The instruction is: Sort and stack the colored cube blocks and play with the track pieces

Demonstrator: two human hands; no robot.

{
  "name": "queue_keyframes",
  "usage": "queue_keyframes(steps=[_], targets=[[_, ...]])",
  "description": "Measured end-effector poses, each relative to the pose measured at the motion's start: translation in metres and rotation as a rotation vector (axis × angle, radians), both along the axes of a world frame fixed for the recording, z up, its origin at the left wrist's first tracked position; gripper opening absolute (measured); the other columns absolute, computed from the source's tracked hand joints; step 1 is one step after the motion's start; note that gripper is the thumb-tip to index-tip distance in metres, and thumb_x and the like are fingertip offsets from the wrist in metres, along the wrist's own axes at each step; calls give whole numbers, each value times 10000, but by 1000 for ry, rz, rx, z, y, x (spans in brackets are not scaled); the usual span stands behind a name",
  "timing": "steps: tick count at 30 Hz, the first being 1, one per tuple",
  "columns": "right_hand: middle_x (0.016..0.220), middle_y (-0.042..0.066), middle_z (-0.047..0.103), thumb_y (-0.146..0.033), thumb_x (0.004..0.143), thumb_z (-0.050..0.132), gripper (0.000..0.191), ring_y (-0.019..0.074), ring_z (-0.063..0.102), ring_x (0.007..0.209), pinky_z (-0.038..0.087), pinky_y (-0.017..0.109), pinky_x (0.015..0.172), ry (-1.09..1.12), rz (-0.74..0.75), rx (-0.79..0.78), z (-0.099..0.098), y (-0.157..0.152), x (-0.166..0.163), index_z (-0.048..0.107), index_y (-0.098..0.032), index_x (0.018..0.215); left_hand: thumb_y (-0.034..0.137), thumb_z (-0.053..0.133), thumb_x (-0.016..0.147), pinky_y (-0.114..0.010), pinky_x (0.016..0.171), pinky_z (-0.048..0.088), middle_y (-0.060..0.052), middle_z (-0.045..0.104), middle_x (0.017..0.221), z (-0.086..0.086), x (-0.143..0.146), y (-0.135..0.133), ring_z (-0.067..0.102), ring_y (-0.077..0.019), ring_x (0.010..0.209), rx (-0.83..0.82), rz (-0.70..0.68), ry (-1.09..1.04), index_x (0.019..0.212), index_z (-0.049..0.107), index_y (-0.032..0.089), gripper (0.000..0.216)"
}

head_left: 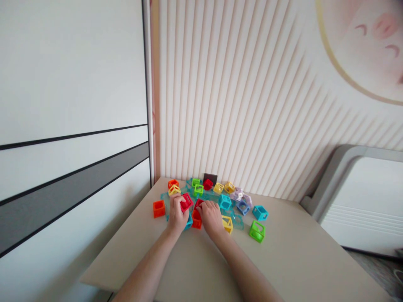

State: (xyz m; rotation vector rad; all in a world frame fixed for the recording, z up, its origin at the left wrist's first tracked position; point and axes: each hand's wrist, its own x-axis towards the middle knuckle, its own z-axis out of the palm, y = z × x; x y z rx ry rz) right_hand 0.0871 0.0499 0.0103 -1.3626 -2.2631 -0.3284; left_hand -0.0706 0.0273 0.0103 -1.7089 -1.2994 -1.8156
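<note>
Hollow plastic cubes in many colours lie scattered on a beige table (283, 260), around a clear teal base plate (214, 196). My left hand (176, 214) grips a red cube (187, 202) at its top edge. My right hand (211, 216) holds a second red cube (198, 205) right beside the first; the two cubes touch or nearly touch. An orange-red cube (197, 222) sits just below, between my hands. A yellow cube (227, 223) lies by my right wrist, a teal cube (224, 201) just beyond my right hand.
An orange cube (159, 208) sits at the left, a green cube (257, 231) and a blue cube (260, 212) at the right. Several more cubes and a dark block (210, 178) stand by the ribbed wall. A white cabinet panel (72, 126) borders the table's left side.
</note>
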Motion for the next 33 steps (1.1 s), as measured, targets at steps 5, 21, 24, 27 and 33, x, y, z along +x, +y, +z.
queue_keyframes(steps=[5, 21, 24, 27, 33], targets=[[756, 54, 698, -196, 1027, 457, 220, 227, 656, 719, 395, 353, 732, 25, 3, 45, -9, 0, 1, 566, -195, 836, 34, 472, 784, -373, 808, 534, -39, 528, 886, 2, 0, 0, 588, -208, 856, -55, -41, 29, 885, 449, 237, 227], [820, 38, 676, -111, 1013, 357, 203, 208, 679, 786, 410, 427, 1049, 138, -14, 158, -10, -6, -1, 521, -209, 947, -5, 470, 725, -368, 757, 525, -49, 521, 889, 0, -7, 3, 581, -231, 836, -162, 26, 1, 913, 450, 235, 305], [919, 66, 690, -105, 984, 410, 150, 232, 675, 911, 407, 445, 1051, 172, -41, 153, -8, -8, -3, 524, -200, 1007, -8, 473, 722, -367, 758, 526, -56, 527, 900, -1, -7, 4, 587, -241, 850, -186, 38, 5, 920, 463, 231, 311], [1002, 82, 690, -73, 951, 426, 182, 245, 659, 1000, 394, 462, 1064, 196, -61, 124, -6, -10, -3, 525, -206, 1026, -11, 471, 726, -370, 755, 528, -65, 530, 920, -3, -7, 6, 594, -249, 864, -205, 53, 7, 934, 473, 229, 317], [1111, 112, 681, -89, 948, 434, 183, 286, 619, 1118, 346, 548, 1097, 231, -65, 93, -3, -14, -3, 520, -209, 1058, -16, 474, 737, -375, 752, 536, -79, 527, 959, -8, -7, 10, 611, -258, 895, -261, 85, 7, 953, 480, 227, 325]])
